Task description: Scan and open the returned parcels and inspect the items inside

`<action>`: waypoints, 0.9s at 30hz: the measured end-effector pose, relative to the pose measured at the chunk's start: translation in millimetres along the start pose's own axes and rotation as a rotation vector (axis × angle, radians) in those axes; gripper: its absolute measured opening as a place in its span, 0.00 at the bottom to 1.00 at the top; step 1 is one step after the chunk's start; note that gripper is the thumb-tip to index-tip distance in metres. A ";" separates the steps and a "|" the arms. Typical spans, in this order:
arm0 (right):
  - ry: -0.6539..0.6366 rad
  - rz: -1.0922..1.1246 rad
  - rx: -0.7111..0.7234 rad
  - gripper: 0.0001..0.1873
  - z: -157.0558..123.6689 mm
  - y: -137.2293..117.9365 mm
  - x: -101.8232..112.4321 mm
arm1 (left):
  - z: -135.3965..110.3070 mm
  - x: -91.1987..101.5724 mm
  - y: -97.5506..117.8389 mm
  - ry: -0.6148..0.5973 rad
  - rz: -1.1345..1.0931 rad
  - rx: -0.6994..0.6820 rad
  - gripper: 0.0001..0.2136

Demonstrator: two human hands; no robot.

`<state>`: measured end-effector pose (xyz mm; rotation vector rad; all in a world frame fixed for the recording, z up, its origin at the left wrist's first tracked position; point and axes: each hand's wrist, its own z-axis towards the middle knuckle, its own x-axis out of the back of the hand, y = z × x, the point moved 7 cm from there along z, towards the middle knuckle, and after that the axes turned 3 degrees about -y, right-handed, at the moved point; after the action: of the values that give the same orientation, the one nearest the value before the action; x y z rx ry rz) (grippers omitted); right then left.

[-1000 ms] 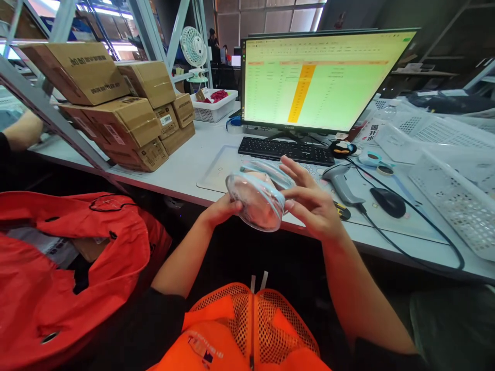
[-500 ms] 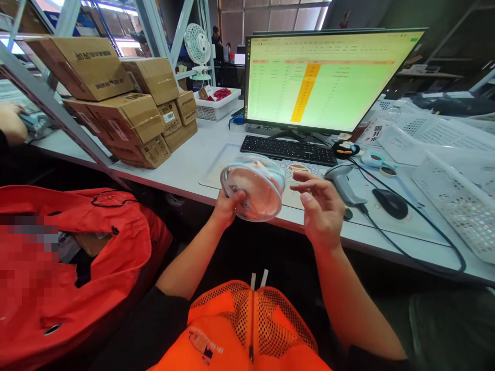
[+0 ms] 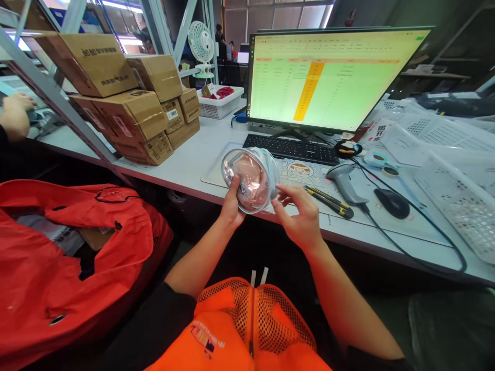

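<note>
I hold a round clear plastic container (image 3: 251,178) with pinkish contents above the front edge of the desk (image 3: 193,165). My left hand (image 3: 232,203) grips its lower left rim, thumb across the clear face. My right hand (image 3: 299,216) touches its lower right side with the fingertips pinched on the rim. The container is tilted with its flat face toward me.
A monitor (image 3: 332,77), keyboard (image 3: 292,148), barcode scanner (image 3: 342,180), mouse (image 3: 391,202), a black and yellow utility knife (image 3: 328,201) and white baskets (image 3: 460,201) are on the desk. Cardboard boxes (image 3: 127,108) are stacked at left. A red bag (image 3: 69,263) lies lower left. Another person's hand (image 3: 15,111) is at far left.
The container turned and tilted in my left hand and moved slightly up. My right hand, apart from it half a second ago, came back onto its lower right rim.
</note>
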<state>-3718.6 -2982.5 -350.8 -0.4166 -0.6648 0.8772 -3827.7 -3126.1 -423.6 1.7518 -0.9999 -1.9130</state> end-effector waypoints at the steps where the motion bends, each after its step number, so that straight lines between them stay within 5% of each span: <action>1: 0.016 0.036 -0.023 0.19 1.7 3.3 6.7 | -1.2 3.3 6.6 0.008 0.102 -0.056 0.29; 5: 0.008 -0.007 -0.036 0.32 14.2 9.7 28.9 | -8.8 -10.2 40.3 -0.105 0.747 -0.328 0.29; 9: -0.125 -0.144 -0.015 0.37 31.8 23.7 17.4 | -3.8 -43.2 49.9 -0.272 1.217 -0.569 0.30; 14: -0.220 -0.057 -0.127 0.36 40.6 74.2 -12.2 | 21.2 -48.4 37.6 -0.393 1.380 -0.611 0.29; 19: -0.251 0.101 -0.325 0.37 38.6 118.8 -7.3 | 30.3 -28.5 46.2 -0.488 1.346 -0.632 0.39; 23: -0.151 -0.036 -0.229 0.34 47.2 98.8 6.2 | 29.6 -24.2 42.9 -0.366 1.579 -0.668 0.33; 25: -0.056 -0.223 -0.130 0.23 51.4 70.9 7.9 | 24.5 -31.0 36.8 -0.279 1.702 -0.722 0.28; 27: -0.123 -0.413 -0.131 0.14 52.9 48.6 -5.8 | 18.1 -40.3 28.5 -0.218 1.799 -0.771 0.24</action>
<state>-3784.9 -2955.4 -343.0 -0.3276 -0.8878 0.4710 -3844.1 -3113.5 -375.2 -0.1020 -0.9997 -0.8847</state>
